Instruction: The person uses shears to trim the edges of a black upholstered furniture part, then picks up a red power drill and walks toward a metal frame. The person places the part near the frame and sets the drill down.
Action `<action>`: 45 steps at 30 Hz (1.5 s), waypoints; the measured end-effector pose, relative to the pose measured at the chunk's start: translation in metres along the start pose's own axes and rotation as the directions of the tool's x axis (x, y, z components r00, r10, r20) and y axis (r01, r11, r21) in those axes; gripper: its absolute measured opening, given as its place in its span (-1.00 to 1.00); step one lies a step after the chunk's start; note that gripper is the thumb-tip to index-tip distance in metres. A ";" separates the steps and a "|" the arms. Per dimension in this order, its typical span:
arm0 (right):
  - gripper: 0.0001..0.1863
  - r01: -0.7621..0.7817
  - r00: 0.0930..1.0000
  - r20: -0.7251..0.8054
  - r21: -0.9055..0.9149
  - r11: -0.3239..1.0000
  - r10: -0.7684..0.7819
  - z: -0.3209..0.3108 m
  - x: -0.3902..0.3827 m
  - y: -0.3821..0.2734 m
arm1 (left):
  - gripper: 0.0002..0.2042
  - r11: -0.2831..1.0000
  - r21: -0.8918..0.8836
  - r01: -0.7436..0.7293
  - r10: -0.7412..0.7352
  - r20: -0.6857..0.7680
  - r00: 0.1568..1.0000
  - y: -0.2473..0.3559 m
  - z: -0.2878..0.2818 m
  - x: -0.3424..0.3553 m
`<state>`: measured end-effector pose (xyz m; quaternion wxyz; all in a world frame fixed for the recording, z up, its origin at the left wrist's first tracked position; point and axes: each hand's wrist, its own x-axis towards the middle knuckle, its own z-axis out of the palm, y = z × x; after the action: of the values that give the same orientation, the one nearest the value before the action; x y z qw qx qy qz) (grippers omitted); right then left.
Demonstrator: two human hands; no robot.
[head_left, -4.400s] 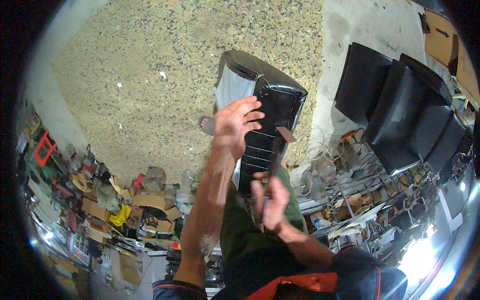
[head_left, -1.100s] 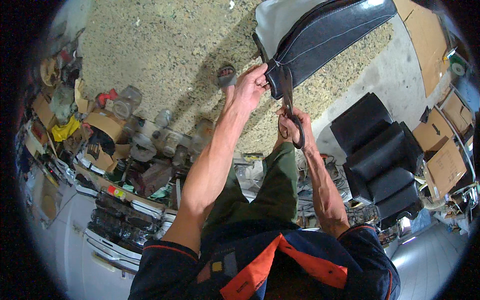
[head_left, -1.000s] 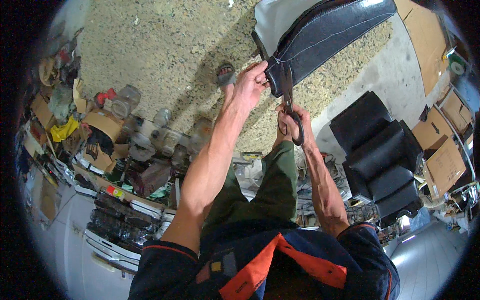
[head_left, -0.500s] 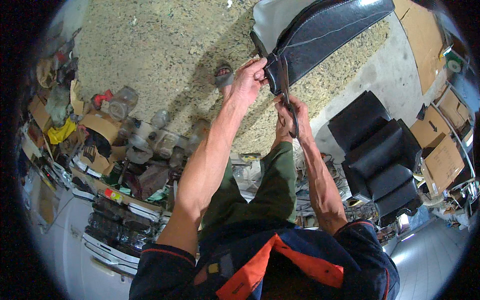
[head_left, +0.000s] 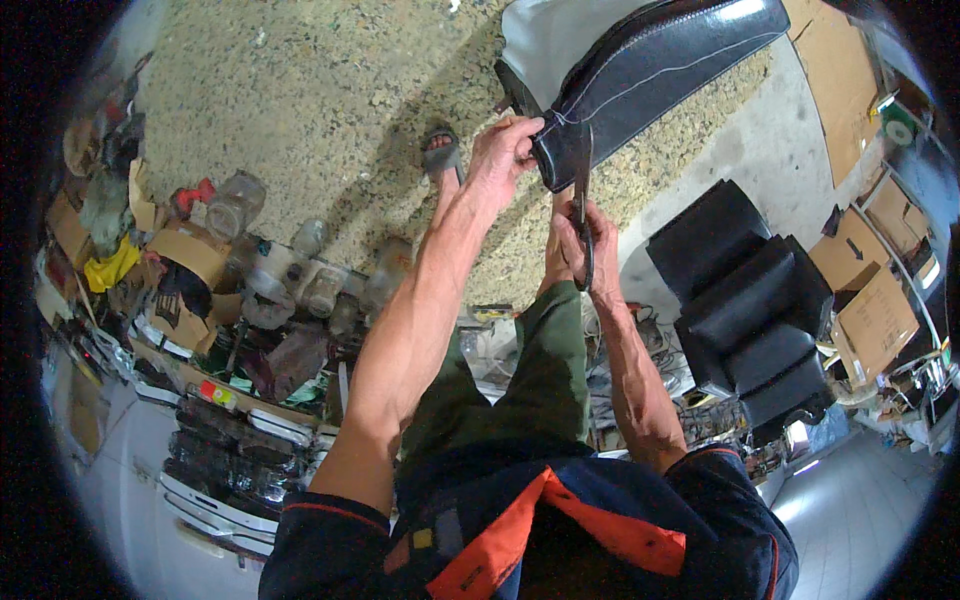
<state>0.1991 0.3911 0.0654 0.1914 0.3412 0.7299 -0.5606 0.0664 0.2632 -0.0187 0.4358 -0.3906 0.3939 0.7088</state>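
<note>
In front of me, at the upper right, lies a black leather-like cover with a stitched, curved seam and a pale grey inner side. My left hand pinches its near left corner between thumb and fingers. Long dark scissors are gripped by the handles in my right hand. Their blades point away from me, over the cover's near end. A thin light thread runs loosely across the black face from near my left hand. Whether the blades touch the thread cannot be made out.
Black padded seat-like pieces are stacked at the right, beside cardboard boxes. A flat cardboard sheet lies at the far right. Jars and clutter crowd the left. My sandalled foot stands on the speckled floor.
The scissors have swung slightly right and drawn a little toward me, standing straighter. The thread lies in a looser curve over the cover. My left hand keeps its pinch on the corner.
</note>
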 end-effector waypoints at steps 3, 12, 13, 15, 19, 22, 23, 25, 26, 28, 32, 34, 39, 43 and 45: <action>-0.81 -0.029 1.000 0.003 0.021 0.999 0.029 -0.001 0.000 0.013 | -0.84 0.999 0.030 -0.018 0.018 -0.003 1.000 0.005 0.001 -0.002; -0.78 -0.039 0.997 0.068 -0.001 0.999 0.039 0.002 0.005 0.021 | -0.75 0.986 0.153 -0.059 0.060 -0.001 0.998 0.018 0.000 0.002; -0.78 -0.038 0.998 0.059 -0.011 0.999 0.038 0.002 0.005 0.019 | -0.74 0.985 0.162 -0.057 0.057 0.004 0.998 0.018 -0.001 0.002; -0.78 -0.058 0.995 0.078 -0.020 0.998 0.059 0.003 0.010 0.014 | -0.73 0.982 0.178 -0.064 0.066 -0.008 0.998 0.019 -0.001 0.003; -0.79 0.008 0.999 0.050 0.009 1.000 -0.009 0.007 0.020 0.009 | -0.74 0.984 0.176 -0.030 0.038 -0.040 0.998 0.021 0.002 0.001; -0.79 -0.019 0.998 0.066 0.055 0.998 0.015 0.005 0.018 0.010 | -0.76 0.983 0.183 0.000 0.012 -0.067 0.998 0.024 0.007 0.001; -0.79 -0.060 0.995 0.086 0.082 0.995 0.052 0.005 0.015 0.011 | -0.75 0.978 0.207 0.009 0.009 -0.083 0.997 0.026 0.009 0.001; -0.80 -0.101 0.991 0.100 0.108 0.989 0.090 0.003 0.011 0.013 | -0.73 0.969 0.247 0.022 0.006 -0.112 0.994 0.029 0.013 0.001; -0.81 -0.078 0.994 0.086 0.116 0.990 0.068 0.002 0.010 0.015 | -0.72 0.964 0.261 0.037 -0.003 -0.129 0.992 0.029 0.015 0.001; -0.82 -0.138 0.985 0.112 0.071 0.988 0.129 0.000 0.010 0.017 | -0.70 0.961 0.273 0.047 -0.008 -0.141 0.990 0.031 0.017 0.000; -0.79 -0.171 0.977 0.161 0.178 0.969 0.142 0.001 0.008 0.017 | -0.69 0.956 0.290 0.040 -0.002 -0.130 0.991 0.032 0.017 -0.003; -0.78 -0.275 0.949 0.215 0.221 0.936 0.229 0.001 0.005 0.016 | -0.68 0.954 0.298 0.027 0.010 -0.123 0.992 0.033 0.016 -0.002; -0.78 -0.215 0.968 0.188 0.266 0.940 0.168 0.004 0.008 0.017 | -0.68 0.961 0.274 0.026 0.005 -0.112 0.994 0.031 0.014 0.001; -0.77 -0.121 0.987 0.132 0.211 0.970 0.094 0.008 0.021 0.017 | -0.68 0.961 0.275 0.012 0.014 -0.092 0.996 0.031 0.013 0.002; -0.76 -0.057 0.996 0.079 0.171 0.984 0.044 0.012 0.025 0.015 | -0.68 0.962 0.274 0.006 0.015 -0.073 0.997 0.031 0.012 0.002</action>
<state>0.1916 0.3889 0.0349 0.2023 0.3538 0.6617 -0.6293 0.0349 0.2648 -0.0094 0.4690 -0.3517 0.5052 0.6333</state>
